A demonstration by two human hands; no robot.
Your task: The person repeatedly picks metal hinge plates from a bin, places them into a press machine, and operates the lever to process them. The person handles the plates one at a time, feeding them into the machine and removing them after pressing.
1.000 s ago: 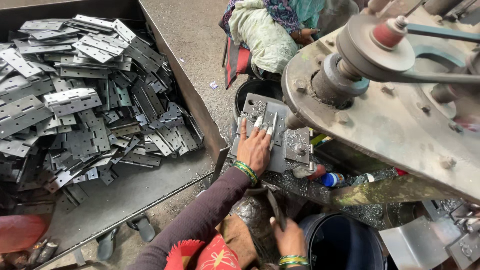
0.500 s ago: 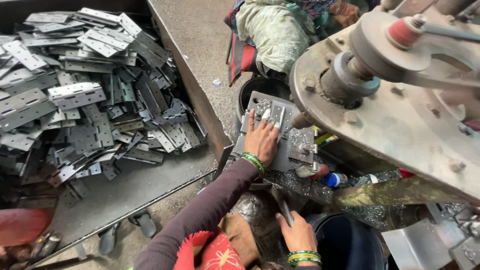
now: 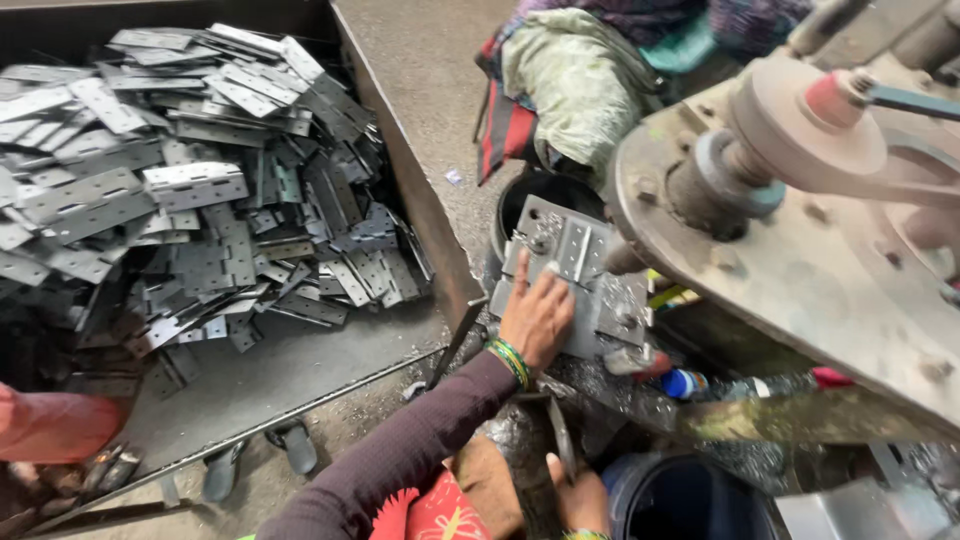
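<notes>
My left hand reaches out in a dark purple sleeve with green bangles at the wrist. It lies flat, fingers spread, on a grey metal die plate under the press. Its fingertips touch a small grey hinge plate lying on that die. At the bottom edge my right hand is closed around a dark metal lever that rises toward the machine. Part of that hand is cut off by the frame.
A large steel tray on the left holds a heap of hinge plates. A rusty flywheel overhangs at right. A black bucket, a blue bucket, sandals and a seated person's clothes lie around.
My left hand has stayed on the die plate, with its fingers shifting slightly over the hinge plate. My right hand has kept its grip on the lever and sunk lower in the view.
</notes>
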